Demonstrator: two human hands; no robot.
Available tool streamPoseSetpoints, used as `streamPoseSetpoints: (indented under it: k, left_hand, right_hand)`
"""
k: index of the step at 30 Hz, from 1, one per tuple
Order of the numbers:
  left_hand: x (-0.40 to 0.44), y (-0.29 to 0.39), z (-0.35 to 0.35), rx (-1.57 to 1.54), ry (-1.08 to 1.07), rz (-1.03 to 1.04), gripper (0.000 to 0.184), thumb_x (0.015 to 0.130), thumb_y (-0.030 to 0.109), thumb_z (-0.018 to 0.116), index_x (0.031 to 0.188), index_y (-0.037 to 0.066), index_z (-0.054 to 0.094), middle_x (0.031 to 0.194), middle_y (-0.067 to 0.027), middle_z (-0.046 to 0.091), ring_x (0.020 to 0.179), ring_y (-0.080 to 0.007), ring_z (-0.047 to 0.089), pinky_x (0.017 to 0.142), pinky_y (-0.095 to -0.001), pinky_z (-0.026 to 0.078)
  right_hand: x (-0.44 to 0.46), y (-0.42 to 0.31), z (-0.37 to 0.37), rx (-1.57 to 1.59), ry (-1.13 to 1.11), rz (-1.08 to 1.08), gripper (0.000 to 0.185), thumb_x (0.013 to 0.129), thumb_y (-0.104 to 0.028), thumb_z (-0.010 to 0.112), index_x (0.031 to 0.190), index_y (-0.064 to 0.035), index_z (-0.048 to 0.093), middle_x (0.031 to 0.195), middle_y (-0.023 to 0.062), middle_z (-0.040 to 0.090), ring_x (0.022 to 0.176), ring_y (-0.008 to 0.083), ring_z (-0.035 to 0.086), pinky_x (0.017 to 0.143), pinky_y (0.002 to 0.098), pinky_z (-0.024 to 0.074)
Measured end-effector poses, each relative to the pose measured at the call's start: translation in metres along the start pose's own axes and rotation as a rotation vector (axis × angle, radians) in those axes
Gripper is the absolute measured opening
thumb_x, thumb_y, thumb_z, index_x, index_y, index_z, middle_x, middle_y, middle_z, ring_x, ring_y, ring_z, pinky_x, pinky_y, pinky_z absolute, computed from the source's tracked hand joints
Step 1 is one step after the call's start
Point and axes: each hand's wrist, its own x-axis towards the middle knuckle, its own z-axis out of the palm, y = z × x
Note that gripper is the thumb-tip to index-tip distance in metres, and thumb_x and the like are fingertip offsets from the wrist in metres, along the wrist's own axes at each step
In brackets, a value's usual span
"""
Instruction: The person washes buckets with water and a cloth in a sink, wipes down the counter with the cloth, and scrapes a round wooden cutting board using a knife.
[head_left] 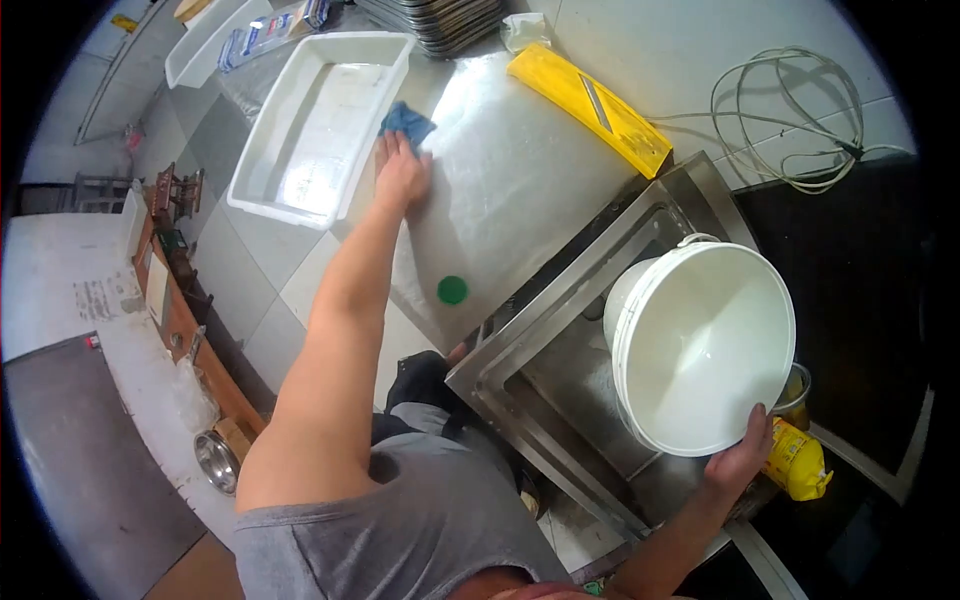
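My left hand [402,170] reaches out over the steel table [500,190], its fingers holding a blue cloth [408,121] against the metal top. Right beside that cloth stands a long white plastic tub [255,165]. My right hand [738,458] grips the lower rim of a white bucket [700,350]. The bucket is tilted over the steel sink [560,400], and its mouth faces me with nothing visible inside. A round green lid [452,290] lies on the table near its front edge.
A yellow slicer [590,110] lies along the table's back edge, below a coiled cable [790,120]. Stacked metal trays [435,20] stand at the far end. Beside the bucket are a yellow bag [797,460] and a clear cup [797,388].
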Motion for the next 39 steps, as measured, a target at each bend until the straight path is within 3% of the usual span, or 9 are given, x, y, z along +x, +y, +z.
streamPoseSetpoints:
  k: [10, 14, 16, 17, 19, 23, 28, 34, 39]
  left_hand:
    - [-0.068, 0.108, 0.02, -0.312, -0.171, 0.893, 0.037, 0.086, 0.01, 0.053, 0.123, 0.003, 0.054, 0.132, -0.0191, 0.05, 0.122, -0.0361, 0.047, 0.103, -0.0427, 0.039]
    - [-0.045, 0.058, -0.005, -0.299, -0.253, 0.869, 0.035, 0.085, 0.008, 0.052, 0.12, 0.006, 0.056, 0.128, -0.0186, 0.053, 0.116, -0.0382, 0.051, 0.1, -0.0445, 0.041]
    - [-0.013, 0.033, 0.005, -0.089, 0.068, 0.612, 0.038, 0.082, 0.008, 0.051, 0.12, 0.004, 0.054, 0.12, -0.0206, 0.052, 0.115, -0.0388, 0.048, 0.095, -0.0472, 0.041]
    - [0.008, 0.032, -0.006, -0.117, -0.092, 0.372, 0.041, 0.082, 0.01, 0.049, 0.122, 0.0, 0.049, 0.124, -0.0231, 0.05, 0.118, -0.0392, 0.046, 0.095, -0.048, 0.041]
    - [0.038, 0.038, 0.016, 0.044, 0.22, 0.334, 0.038, 0.086, 0.014, 0.046, 0.121, 0.0, 0.049, 0.128, -0.0218, 0.05, 0.118, -0.0384, 0.048, 0.096, -0.0481, 0.04]
    - [0.03, 0.125, 0.046, -0.198, -0.076, 0.551, 0.038, 0.085, 0.012, 0.048, 0.123, 0.003, 0.05, 0.13, -0.0183, 0.051, 0.119, -0.0348, 0.049, 0.098, -0.0475, 0.039]
    - [-0.034, 0.204, 0.061, -0.213, -0.1, 0.879, 0.043, 0.084, 0.017, 0.056, 0.125, 0.006, 0.053, 0.137, -0.0121, 0.049, 0.128, -0.0301, 0.044, 0.105, -0.0466, 0.035]
    - [-0.084, 0.16, 0.027, -0.242, -0.314, 1.281, 0.032, 0.083, 0.016, 0.057, 0.113, 0.006, 0.061, 0.134, -0.0121, 0.051, 0.123, -0.0292, 0.047, 0.103, -0.0454, 0.036]
    - [-0.096, 0.074, 0.004, -0.435, -0.328, 1.061, 0.025, 0.079, 0.008, 0.059, 0.103, 0.004, 0.061, 0.121, -0.0153, 0.057, 0.111, -0.0323, 0.053, 0.094, -0.0447, 0.042]
  right_hand:
    - [-0.015, -0.009, 0.012, -0.02, 0.223, 0.058, 0.041, 0.093, -0.025, 0.052, 0.118, 0.0075, 0.05, 0.111, 0.0171, 0.058, 0.098, 0.0244, 0.06, 0.085, 0.0338, 0.0479]
    - [-0.011, 0.001, -0.022, -0.026, 0.087, -0.007, 0.045, 0.092, -0.026, 0.053, 0.122, 0.0068, 0.048, 0.115, 0.0171, 0.057, 0.099, 0.025, 0.059, 0.085, 0.0352, 0.047]
    - [-0.016, 0.008, -0.032, -0.031, 0.141, 0.013, 0.054, 0.091, -0.028, 0.051, 0.13, 0.0078, 0.042, 0.122, 0.0198, 0.053, 0.101, 0.0276, 0.056, 0.087, 0.0384, 0.0457]
    - [-0.02, 0.006, -0.032, -0.008, 0.17, 0.012, 0.049, 0.091, -0.027, 0.052, 0.125, 0.0069, 0.046, 0.117, 0.0175, 0.055, 0.099, 0.0256, 0.057, 0.085, 0.0366, 0.0463]
    - [-0.034, 0.0, -0.025, 0.037, 0.228, 0.018, 0.038, 0.092, -0.025, 0.053, 0.115, 0.0049, 0.052, 0.108, 0.013, 0.059, 0.094, 0.0216, 0.059, 0.082, 0.0329, 0.0475]
    - [-0.047, -0.005, -0.023, -0.07, 0.417, 0.101, 0.041, 0.092, -0.027, 0.055, 0.117, 0.0049, 0.049, 0.106, 0.0131, 0.058, 0.096, 0.0214, 0.058, 0.082, 0.0331, 0.0473]
    - [-0.049, -0.016, -0.013, -0.079, 0.452, 0.146, 0.049, 0.09, -0.03, 0.057, 0.123, 0.0055, 0.046, 0.108, 0.0143, 0.057, 0.099, 0.0217, 0.057, 0.083, 0.0334, 0.0469]
    - [-0.041, -0.023, -0.008, -0.071, 0.291, 0.104, 0.051, 0.091, -0.029, 0.054, 0.126, 0.007, 0.046, 0.115, 0.0156, 0.057, 0.103, 0.0228, 0.057, 0.087, 0.0332, 0.0459]
    - [-0.041, -0.022, 0.004, -0.111, 0.23, 0.052, 0.047, 0.094, -0.027, 0.047, 0.125, 0.008, 0.048, 0.117, 0.0176, 0.057, 0.101, 0.0242, 0.058, 0.087, 0.0338, 0.0463]
